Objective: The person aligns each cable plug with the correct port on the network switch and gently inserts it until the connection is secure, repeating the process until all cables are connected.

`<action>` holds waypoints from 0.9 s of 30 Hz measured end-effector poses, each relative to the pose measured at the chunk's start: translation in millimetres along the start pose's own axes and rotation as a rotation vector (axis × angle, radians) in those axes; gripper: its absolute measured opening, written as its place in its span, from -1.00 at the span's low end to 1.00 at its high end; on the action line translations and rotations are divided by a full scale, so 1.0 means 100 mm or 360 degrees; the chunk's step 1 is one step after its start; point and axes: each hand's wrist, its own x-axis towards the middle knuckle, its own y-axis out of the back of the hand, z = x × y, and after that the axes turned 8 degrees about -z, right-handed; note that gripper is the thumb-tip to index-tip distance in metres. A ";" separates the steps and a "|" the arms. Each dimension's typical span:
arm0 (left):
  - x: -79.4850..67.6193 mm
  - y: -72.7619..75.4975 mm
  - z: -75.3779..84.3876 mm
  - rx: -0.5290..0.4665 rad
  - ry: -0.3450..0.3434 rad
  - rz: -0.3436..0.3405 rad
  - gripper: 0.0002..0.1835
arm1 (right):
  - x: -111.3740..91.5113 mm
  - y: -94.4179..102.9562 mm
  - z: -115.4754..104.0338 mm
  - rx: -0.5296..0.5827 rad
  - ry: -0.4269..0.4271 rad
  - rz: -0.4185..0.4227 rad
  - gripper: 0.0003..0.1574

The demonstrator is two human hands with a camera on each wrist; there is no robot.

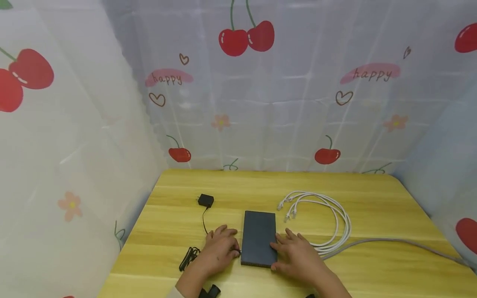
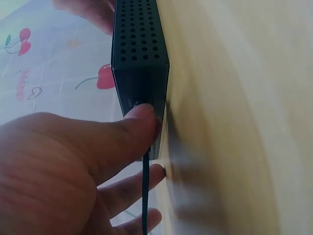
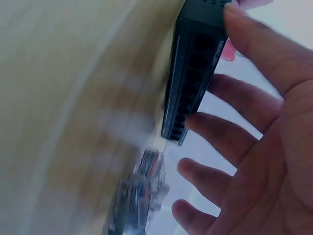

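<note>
Box [image 1: 258, 236] is lying flat on the worktop [image 1: 376, 207], right between both hands, with its row of ports [image 3: 188, 93] facing the right one. My left grip [image 1: 218, 250] is closed down to a pinch: thumb and finger on the end of a thin black cord [image 2: 145, 196], right up at the socket in the box's side. The thumb covers that spot, so I can't tell how far in the plug sits.

My right grip [image 1: 296, 254] isn't clenched on anything. Fingers are spread and a bit bent, thumb against the box's near corner, a fingertip or two touching the port side.

Near the left hand there's a bundle [image 1: 189, 258] of black cord, with the adapter [image 1: 206, 200] farther back. Over on the right I've got white cables [image 1: 344, 219] looped, clear plugs [image 1: 287, 217] near the box, plus a grey cable [image 1: 395, 240] running off to the right edge.
</note>
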 end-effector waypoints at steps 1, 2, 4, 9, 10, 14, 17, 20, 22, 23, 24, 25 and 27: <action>0.00 -0.01 0.00 0.0003 -0.0013 -0.0006 -0.88 | 0.00 0.00 0.00 0.0018 0.0002 -0.0013 -0.21; 0.01 -0.01 0.00 0.0004 -0.0029 -0.0015 -0.89 | 0.00 -0.01 0.01 0.0045 0.0006 -0.0021 -0.20; 0.01 -0.01 -0.01 0.0023 -0.0062 -0.0041 -0.89 | 0.01 -0.02 0.01 0.0100 0.0023 -0.0025 -0.19; 0.02 0.01 -0.01 0.0058 -0.0123 -0.0064 -0.89 | 0.04 -0.04 0.03 0.0149 0.0050 -0.0007 -0.19; 0.02 0.01 -0.02 0.0051 -0.0122 -0.0060 -0.90 | 0.04 -0.04 0.03 0.0143 0.0044 -0.0008 -0.18; 0.01 0.02 -0.01 -0.0028 -0.0089 -0.0045 -0.97 | -0.02 -0.03 0.08 0.0154 0.0020 -0.0026 -0.18; 0.03 0.02 0.05 -0.0123 -0.0025 -0.0043 -0.72 | -0.16 0.01 0.16 0.0176 0.0002 -0.0002 -0.21; 0.08 0.01 0.17 -0.0140 0.0009 -0.0024 -0.50 | -0.32 0.07 0.28 0.0182 -0.0016 0.0035 -0.34; 0.13 0.00 0.27 -0.0136 0.0006 -0.0027 -0.44 | -0.40 0.11 0.34 0.0139 -0.0051 0.0052 -0.48; 0.15 0.00 0.32 -0.0120 -0.0006 -0.0035 -0.41 | -0.43 0.13 0.37 0.0123 -0.0064 0.0058 -0.53; 0.17 -0.01 0.36 -0.0113 -0.0021 -0.0050 -0.40 | -0.45 0.14 0.39 0.0112 -0.0079 0.0056 -0.57; 0.18 -0.02 0.40 -0.0112 -0.0026 -0.0072 -0.39 | -0.48 0.15 0.41 0.0099 -0.0098 0.0058 -0.58; 0.20 -0.05 0.46 -0.0117 -0.0040 -0.0115 -0.37 | -0.51 0.15 0.44 0.0064 -0.0110 0.0070 -0.58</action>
